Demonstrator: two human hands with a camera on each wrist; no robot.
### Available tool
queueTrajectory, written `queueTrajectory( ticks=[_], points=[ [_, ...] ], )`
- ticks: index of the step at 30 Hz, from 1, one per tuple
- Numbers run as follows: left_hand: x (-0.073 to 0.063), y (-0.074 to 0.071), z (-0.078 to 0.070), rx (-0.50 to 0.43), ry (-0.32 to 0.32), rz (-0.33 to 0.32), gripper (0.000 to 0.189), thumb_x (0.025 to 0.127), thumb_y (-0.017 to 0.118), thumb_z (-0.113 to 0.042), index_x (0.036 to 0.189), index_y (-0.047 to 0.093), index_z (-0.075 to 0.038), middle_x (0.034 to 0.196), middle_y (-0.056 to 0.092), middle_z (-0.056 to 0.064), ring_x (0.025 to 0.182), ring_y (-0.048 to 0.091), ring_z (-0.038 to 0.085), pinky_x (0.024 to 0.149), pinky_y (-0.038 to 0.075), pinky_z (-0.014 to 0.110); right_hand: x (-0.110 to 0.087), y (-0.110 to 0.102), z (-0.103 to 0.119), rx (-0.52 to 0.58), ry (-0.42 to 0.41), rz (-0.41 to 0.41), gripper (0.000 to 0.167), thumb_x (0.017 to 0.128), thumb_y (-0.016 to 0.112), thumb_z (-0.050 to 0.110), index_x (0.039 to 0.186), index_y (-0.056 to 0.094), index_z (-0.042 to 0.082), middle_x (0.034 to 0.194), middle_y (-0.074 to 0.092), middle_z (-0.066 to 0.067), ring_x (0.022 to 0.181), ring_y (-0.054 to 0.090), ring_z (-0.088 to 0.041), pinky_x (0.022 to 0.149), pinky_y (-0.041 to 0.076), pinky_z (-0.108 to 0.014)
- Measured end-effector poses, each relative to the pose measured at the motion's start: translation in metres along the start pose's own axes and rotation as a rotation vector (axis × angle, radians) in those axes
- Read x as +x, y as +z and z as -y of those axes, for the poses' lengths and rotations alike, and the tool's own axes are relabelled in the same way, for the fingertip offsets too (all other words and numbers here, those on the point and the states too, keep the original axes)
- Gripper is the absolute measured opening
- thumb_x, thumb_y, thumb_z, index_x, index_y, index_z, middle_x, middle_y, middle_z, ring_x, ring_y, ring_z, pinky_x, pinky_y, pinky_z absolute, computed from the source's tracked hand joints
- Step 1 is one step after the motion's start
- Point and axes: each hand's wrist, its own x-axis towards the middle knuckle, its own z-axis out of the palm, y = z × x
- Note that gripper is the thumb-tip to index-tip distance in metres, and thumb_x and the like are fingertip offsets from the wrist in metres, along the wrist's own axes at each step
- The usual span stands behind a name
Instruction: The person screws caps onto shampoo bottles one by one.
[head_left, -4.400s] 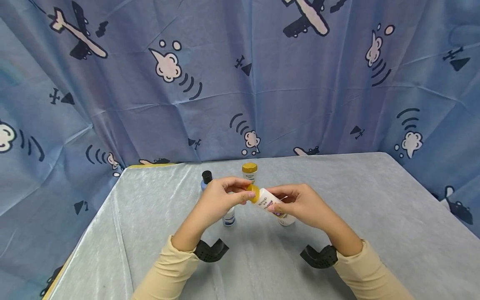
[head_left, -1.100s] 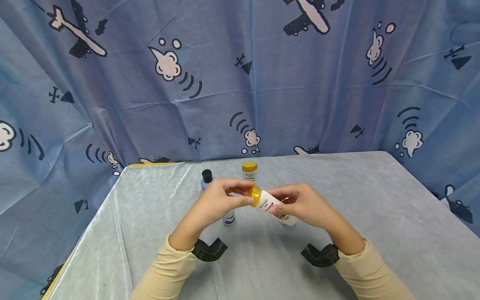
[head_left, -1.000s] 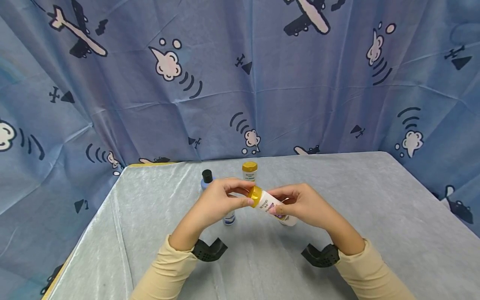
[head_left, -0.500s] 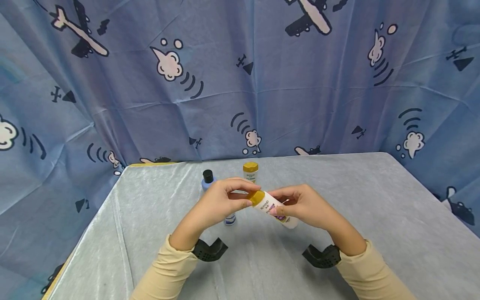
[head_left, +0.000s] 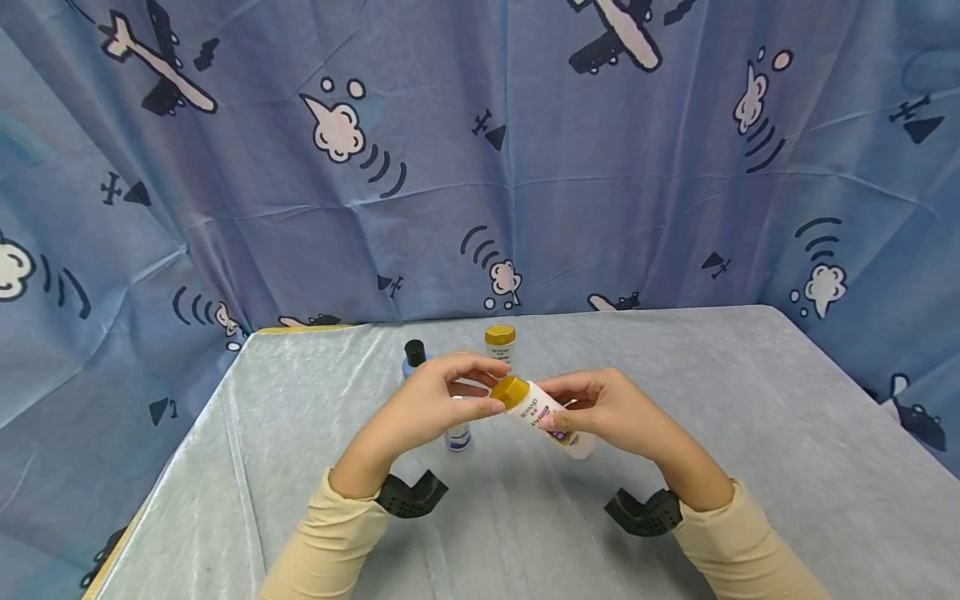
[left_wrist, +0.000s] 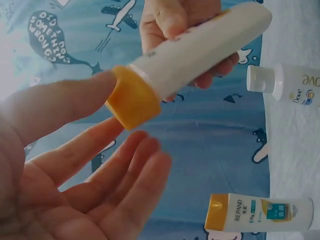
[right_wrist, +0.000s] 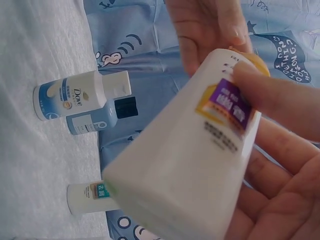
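In the head view, my right hand [head_left: 607,412] grips a white shampoo bottle [head_left: 534,406] around its body, thumb on the front label. The bottle is tilted, its yellow cap [head_left: 511,390] pointing up and left. At that cap is my left hand [head_left: 438,398]. The left wrist view shows the left thumb touching the cap's side and the index fingertip near its lower corner, with the other fingers spread loosely away. The right wrist view gives the bottle's broad base and purple label [right_wrist: 231,104] up close. The cap sits on the bottle.
Behind the left hand stand a blue bottle [head_left: 411,364] with a black cap and a white Dove bottle [right_wrist: 70,95], partly covered in the head view. Another yellow-capped bottle [head_left: 500,337] stands farther back. A patterned blue curtain [head_left: 480,167] borders the grey-covered table [head_left: 712,383].
The left hand has drawn slightly left and its fingers have loosened from the cap they pinched earlier. The cap's facing has turned a little. The right hand keeps its grip on the bottle.
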Motion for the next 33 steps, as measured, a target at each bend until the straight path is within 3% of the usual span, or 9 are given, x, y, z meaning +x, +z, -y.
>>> queueTrajectory(
  ticks=[6, 13, 20, 24, 27, 33],
  points=[
    [-0.0005, -0.0013, 0.0018, 0.018, 0.023, 0.023, 0.031, 0.091, 0.072, -0.011, 0.121, 0.07, -0.007, 0.121, 0.068, 0.01, 0.105, 0.065, 0.018, 0.087, 0.057, 0.024, -0.0001, -0.0009, 0.0001, 0.023, 0.017, 0.024, 0.042, 0.086, 0.077, 0.014, 0.123, 0.067, -0.004, 0.106, 0.072, -0.022, 0.079, 0.071, -0.016, 0.07, 0.061, -0.033],
    [-0.0003, 0.0012, 0.0027, -0.028, 0.072, 0.021, 0.029, 0.089, 0.07, 0.0, 0.118, 0.07, -0.001, 0.122, 0.066, 0.015, 0.107, 0.068, 0.027, 0.086, 0.058, 0.024, -0.0003, -0.0021, -0.0005, 0.027, 0.019, 0.04, 0.042, 0.086, 0.077, 0.013, 0.122, 0.067, -0.005, 0.108, 0.072, -0.023, 0.081, 0.071, -0.016, 0.072, 0.061, -0.032],
    [0.0018, 0.0025, 0.0037, -0.057, 0.123, 0.032, 0.028, 0.088, 0.065, 0.006, 0.116, 0.07, 0.002, 0.122, 0.066, 0.017, 0.114, 0.064, 0.028, 0.094, 0.057, 0.028, -0.0006, -0.0024, -0.0001, 0.034, 0.009, 0.057, 0.043, 0.086, 0.077, 0.014, 0.123, 0.066, -0.006, 0.109, 0.072, -0.023, 0.083, 0.071, -0.014, 0.073, 0.061, -0.032],
    [0.0019, 0.0016, 0.0044, -0.039, 0.126, 0.016, 0.034, 0.09, 0.063, 0.006, 0.123, 0.067, 0.0, 0.129, 0.063, 0.016, 0.119, 0.062, 0.029, 0.097, 0.055, 0.027, 0.0002, -0.0018, 0.0, 0.032, 0.027, 0.043, 0.043, 0.086, 0.077, 0.014, 0.123, 0.067, -0.004, 0.108, 0.072, -0.022, 0.081, 0.071, -0.015, 0.071, 0.061, -0.033],
    [0.0003, -0.0006, 0.0025, -0.027, 0.058, -0.023, 0.037, 0.091, 0.062, 0.003, 0.128, 0.065, -0.003, 0.132, 0.064, 0.014, 0.116, 0.064, 0.028, 0.095, 0.056, 0.028, 0.0008, -0.0011, 0.0008, 0.032, 0.037, 0.03, 0.043, 0.086, 0.077, 0.014, 0.123, 0.067, -0.004, 0.106, 0.072, -0.022, 0.079, 0.07, -0.016, 0.07, 0.061, -0.033],
    [0.0004, -0.0016, -0.0018, -0.091, -0.187, -0.134, 0.026, 0.094, 0.067, -0.017, 0.118, 0.071, -0.007, 0.114, 0.073, 0.011, 0.095, 0.071, 0.017, 0.086, 0.06, 0.031, 0.0001, 0.0, 0.0014, 0.012, 0.016, 0.005, 0.041, 0.085, 0.077, 0.013, 0.121, 0.068, -0.004, 0.102, 0.074, -0.019, 0.078, 0.07, -0.015, 0.068, 0.06, -0.032]
  ],
)
